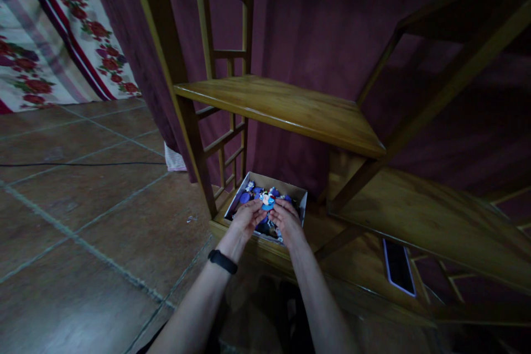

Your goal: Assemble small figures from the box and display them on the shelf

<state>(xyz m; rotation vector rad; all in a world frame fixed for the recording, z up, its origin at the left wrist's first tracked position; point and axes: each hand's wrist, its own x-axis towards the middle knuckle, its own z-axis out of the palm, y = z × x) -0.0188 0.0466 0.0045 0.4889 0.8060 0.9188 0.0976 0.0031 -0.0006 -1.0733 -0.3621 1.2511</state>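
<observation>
Between my fingertips, above an open cardboard box [301, 206], I hold a small figurine [267, 201] with a round blue base. My left hand [249, 215] pinches its left side, and a dark band circles that wrist. From the right, my right hand [286, 218] grips the same figurine. Several small blue, purple and white figurines [245, 197] fill the box below. My hands cover part of the box's contents, and fine detail on the figurines is too small to make out.
The box stands on the low board of a wooden shelf unit, under a higher shelf [282, 105]. A phone [399, 266] lies on the low board at right. A dark cable [83, 164] crosses the tiled floor [103, 254]. Purple curtains [307, 38] hang behind.
</observation>
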